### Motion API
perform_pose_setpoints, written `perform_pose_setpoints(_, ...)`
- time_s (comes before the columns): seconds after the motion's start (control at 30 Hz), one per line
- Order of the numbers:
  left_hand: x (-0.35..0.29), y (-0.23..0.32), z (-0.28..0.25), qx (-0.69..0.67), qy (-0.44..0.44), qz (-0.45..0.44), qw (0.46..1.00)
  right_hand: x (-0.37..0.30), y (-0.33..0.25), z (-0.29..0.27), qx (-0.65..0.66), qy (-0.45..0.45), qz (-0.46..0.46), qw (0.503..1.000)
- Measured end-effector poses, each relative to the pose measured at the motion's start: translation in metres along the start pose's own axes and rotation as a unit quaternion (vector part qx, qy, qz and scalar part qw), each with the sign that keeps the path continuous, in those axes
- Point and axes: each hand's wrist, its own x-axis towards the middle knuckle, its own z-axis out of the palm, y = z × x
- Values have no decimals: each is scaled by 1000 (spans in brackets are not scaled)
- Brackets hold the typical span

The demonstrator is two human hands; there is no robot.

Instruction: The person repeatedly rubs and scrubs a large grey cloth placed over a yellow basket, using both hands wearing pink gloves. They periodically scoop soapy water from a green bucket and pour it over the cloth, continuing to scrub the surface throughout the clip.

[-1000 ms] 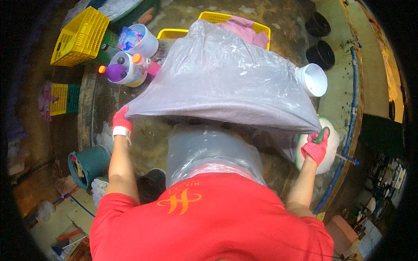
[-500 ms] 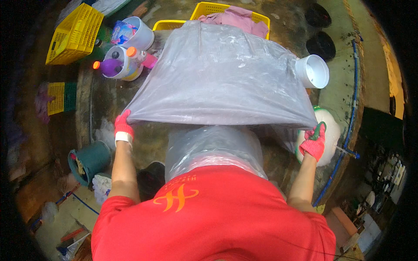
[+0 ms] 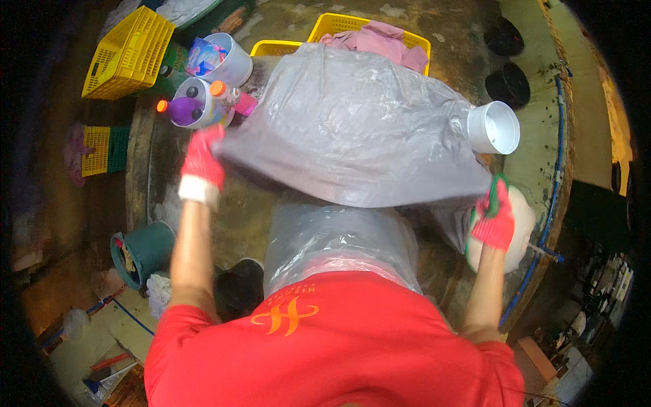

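A wet-looking, shiny greyish-lavender sheet (image 3: 352, 129) lies spread in front of me, its near edge sagging between my hands. My left hand (image 3: 203, 161), in a pink glove with a white cuff, is closed on the sheet's left corner and slightly blurred. In its pink glove, my right hand (image 3: 495, 217) is closed round the right corner. A green piece (image 3: 500, 197) shows at that hand; its kind I cannot make out. What lies under the sheet is hidden. Beside its right edge sits a white tub (image 3: 494, 127), tipped toward me.
White buckets (image 3: 229, 64) with bottles stand at the far left, near a yellow crate (image 3: 127, 53). Pink cloth (image 3: 373, 44) fills another yellow crate (image 3: 329, 22) behind the sheet. A rounded white container (image 3: 515, 234) is by my right hand. Black tubs (image 3: 508, 85) and a blue hose (image 3: 560, 136) line the right.
My left hand has moved up and away from me, lifting the left corner, so the near edge now slopes and sags. My right hand has stayed at its corner, now turned more upright.
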Motion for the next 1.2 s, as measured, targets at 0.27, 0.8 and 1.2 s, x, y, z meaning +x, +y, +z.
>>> perform_pose_setpoints(0.27, 336, 165, -35, 120, 55, 112, 985, 116, -161, 166, 118, -219, -190, 950)
perform_pose_setpoints(0.8, -32, -29, 181, 298, -135, -272, 905, -15, 146, 68, -507, -203, -68, 835)
perform_pose_setpoints(1.2, 6, 74, 169, -113, -116, -416, 895, 82, 165, 70, -119, -134, 77, 981)
